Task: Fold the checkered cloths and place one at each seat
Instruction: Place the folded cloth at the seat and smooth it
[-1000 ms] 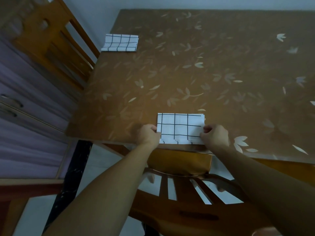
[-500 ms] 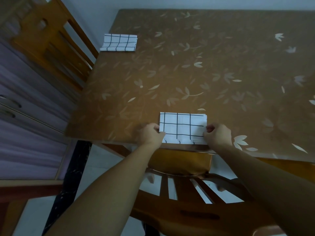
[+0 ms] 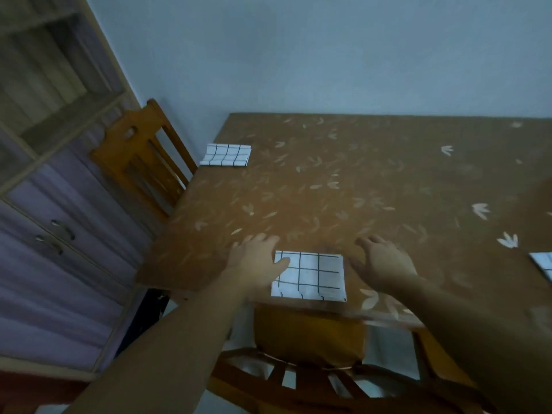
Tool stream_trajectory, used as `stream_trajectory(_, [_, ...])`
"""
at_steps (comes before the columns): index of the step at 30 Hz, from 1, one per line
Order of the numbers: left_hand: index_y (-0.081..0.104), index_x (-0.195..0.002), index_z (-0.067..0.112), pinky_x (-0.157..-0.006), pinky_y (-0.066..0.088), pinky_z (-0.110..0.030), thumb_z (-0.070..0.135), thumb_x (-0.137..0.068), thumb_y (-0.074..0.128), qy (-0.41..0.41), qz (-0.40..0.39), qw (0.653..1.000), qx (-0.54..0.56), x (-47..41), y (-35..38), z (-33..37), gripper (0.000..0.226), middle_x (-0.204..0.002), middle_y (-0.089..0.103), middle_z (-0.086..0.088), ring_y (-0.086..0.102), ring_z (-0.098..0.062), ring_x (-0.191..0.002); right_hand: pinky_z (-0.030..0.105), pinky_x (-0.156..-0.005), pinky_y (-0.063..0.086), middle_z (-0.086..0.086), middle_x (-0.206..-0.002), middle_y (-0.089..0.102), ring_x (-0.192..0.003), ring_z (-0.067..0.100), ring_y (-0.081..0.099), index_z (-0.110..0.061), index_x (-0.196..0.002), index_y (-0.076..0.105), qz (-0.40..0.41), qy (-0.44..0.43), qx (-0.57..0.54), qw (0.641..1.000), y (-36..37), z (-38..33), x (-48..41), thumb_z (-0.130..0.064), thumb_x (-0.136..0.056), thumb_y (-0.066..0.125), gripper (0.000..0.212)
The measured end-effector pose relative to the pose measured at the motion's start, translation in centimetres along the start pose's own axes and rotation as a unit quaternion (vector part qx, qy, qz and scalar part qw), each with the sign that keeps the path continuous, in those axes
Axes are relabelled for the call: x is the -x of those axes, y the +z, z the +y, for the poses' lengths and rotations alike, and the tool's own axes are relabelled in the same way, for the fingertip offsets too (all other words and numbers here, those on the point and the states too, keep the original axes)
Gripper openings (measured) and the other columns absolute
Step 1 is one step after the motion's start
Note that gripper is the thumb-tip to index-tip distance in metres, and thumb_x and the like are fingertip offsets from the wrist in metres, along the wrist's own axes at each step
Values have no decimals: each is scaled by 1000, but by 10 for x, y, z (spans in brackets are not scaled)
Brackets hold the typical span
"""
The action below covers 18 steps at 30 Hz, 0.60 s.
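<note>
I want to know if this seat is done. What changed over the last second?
Both hands released their grip on the near cloth. The left hand now lies open with its thumb on the cloth's left edge, and the right hand is open beside the right edge. The view tilted up. The near cloth stayed at the table edge, the far cloth at its corner.

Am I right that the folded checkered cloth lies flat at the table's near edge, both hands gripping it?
Not quite: the head view shows the left hand and right hand open, gripping nothing; the checkered cloth does lie flat there.
</note>
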<state>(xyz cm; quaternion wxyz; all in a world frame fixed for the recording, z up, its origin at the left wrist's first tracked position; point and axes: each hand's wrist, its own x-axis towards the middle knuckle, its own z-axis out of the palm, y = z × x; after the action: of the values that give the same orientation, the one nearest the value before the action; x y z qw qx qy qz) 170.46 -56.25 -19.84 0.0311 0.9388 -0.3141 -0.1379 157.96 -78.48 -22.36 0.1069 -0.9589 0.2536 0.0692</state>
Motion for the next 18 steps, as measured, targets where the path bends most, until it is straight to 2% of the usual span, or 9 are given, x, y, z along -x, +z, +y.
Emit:
stream_trajectory(6, [36, -146, 32, -112, 29, -45, 63, -93, 35, -23, 31, 999, 25, 31, -33, 28, 61, -152, 39, 2, 36, -23, -138, 41, -101, 44, 2, -145, 45, -127, 23, 48, -25, -139, 44, 42, 31, -15, 999, -46, 37, 45, -55, -95, 42, 53])
stream_trajectory(14, [40, -143, 34, -108, 32, -44, 62, -94, 33, 68, 51, 996, 22, 81, -47, 82, 57, -149, 41, 3, 39, -23, -135, 41, -97, 45, 9, -143, 48, -124, 28, 50, -20, -137, 48, 112, 130, -51, 984, -87, 113, 165, -56, -95, 40, 56])
stream_trajectory(18, [41, -142, 35, -105, 34, -44, 60, -94, 35, 97, 47, 994, 21, 110, -47, 116, 54, -147, 43, 4, 41, -23, -131, 42, -90, 50, 9, -137, 52, -112, 30, 57, -19, -135, 48, 117, 196, -75, 971, -93, 150, 229, -54, -95, 41, 54])
